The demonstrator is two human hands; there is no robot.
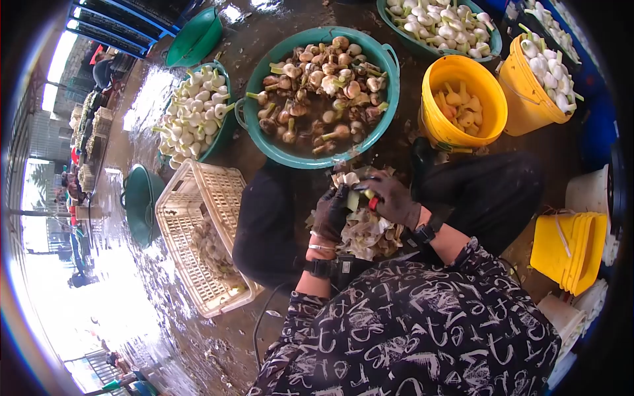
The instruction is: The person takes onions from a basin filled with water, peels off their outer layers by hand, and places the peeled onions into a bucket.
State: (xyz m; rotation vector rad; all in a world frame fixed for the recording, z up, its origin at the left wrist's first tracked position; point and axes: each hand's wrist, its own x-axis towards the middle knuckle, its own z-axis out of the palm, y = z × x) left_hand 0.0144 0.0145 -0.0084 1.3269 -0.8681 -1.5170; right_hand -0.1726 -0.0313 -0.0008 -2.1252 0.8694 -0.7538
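Observation:
Both hands wear dark gloves and meet between the knees, just below a large green tub [319, 162] of unpeeled brown garlic bulbs [330, 80] in murky water. My left hand [331, 212] is closed round a garlic bulb [346, 179] with a pale top and a green stem pointing down. Close on its right, my right hand [391, 197] is wrapped round a small tool with a red and yellow-green handle [373, 200], near the bulb. The tool's blade is hard to make out. Under the hands lies a heap of loose garlic skins [370, 234].
White peeled bulbs fill a green tub [228, 125] at the left. Below it stands a cream crate [231, 300] with scraps. Yellow buckets [432, 125] holding bulbs are at the right, stacked yellow buckets [561, 241] lower down. People work far left.

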